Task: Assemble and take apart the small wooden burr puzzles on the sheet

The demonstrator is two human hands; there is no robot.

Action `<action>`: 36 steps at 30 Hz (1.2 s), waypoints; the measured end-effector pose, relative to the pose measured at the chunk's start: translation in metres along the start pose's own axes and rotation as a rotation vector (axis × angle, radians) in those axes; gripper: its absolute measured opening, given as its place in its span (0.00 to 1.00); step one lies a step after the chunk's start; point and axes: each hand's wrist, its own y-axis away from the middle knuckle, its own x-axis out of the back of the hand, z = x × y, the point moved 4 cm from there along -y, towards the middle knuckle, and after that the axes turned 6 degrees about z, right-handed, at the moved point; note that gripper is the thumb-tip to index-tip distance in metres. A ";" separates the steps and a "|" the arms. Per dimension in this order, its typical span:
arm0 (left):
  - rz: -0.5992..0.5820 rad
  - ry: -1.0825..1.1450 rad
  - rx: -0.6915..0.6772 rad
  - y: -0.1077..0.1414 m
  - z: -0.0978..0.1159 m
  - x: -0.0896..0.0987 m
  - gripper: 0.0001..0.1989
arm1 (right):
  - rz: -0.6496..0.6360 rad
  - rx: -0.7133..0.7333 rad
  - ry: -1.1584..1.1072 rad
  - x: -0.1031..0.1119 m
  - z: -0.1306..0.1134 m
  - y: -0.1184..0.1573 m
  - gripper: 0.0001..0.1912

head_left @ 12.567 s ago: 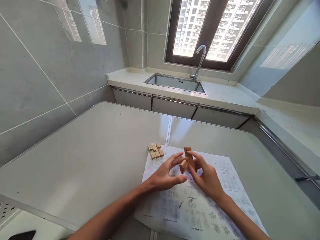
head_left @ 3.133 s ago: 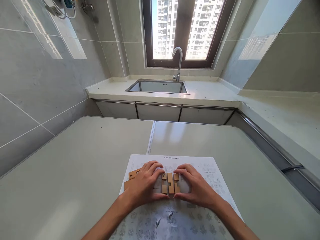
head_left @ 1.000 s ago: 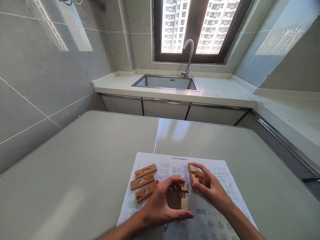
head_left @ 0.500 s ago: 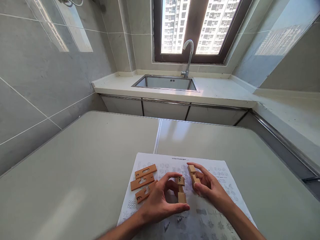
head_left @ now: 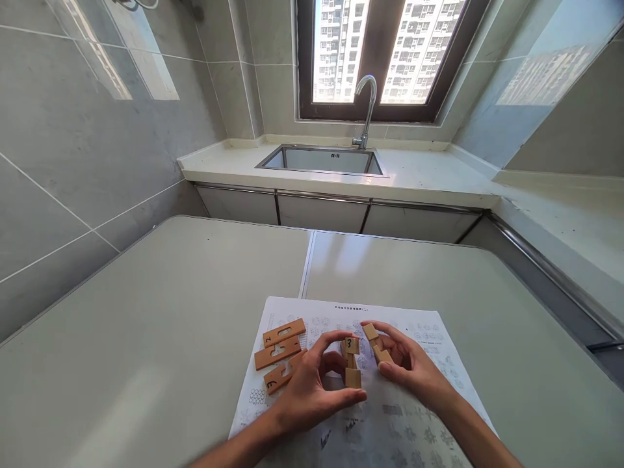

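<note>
My left hand (head_left: 316, 380) grips a notched wooden puzzle block marked 3 (head_left: 353, 378), held upright between thumb and index finger. In my right hand (head_left: 407, 361) is another notched wooden puzzle block (head_left: 383, 355), tilted, its top end leaning toward the left one. A small gap separates the two blocks. Left of my left hand, flat wooden plates with cut-out slots lie in a loose fan: one marked 2 (head_left: 273, 337), one in the middle (head_left: 267, 358), and a lower one (head_left: 274, 381) partly behind my left hand. All are over a printed sheet (head_left: 414, 422) with small diagrams.
The pale table (head_left: 195, 325) spreads around the sheet, with a seam (head_left: 307, 266) running away from me. Beyond its far edge are a counter (head_left: 429, 172), a sink (head_left: 322, 170), a faucet (head_left: 369, 110) and a window. A tiled wall (head_left: 97, 143) rises on the left.
The block in my right hand has turned, its top end tipping further left toward the other block. My left hand and its block have shifted up slightly. The flat plates lie still.
</note>
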 end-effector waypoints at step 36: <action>0.043 -0.125 -0.178 -0.004 0.003 -0.003 0.32 | -0.327 0.085 0.171 -0.033 -0.019 0.009 0.28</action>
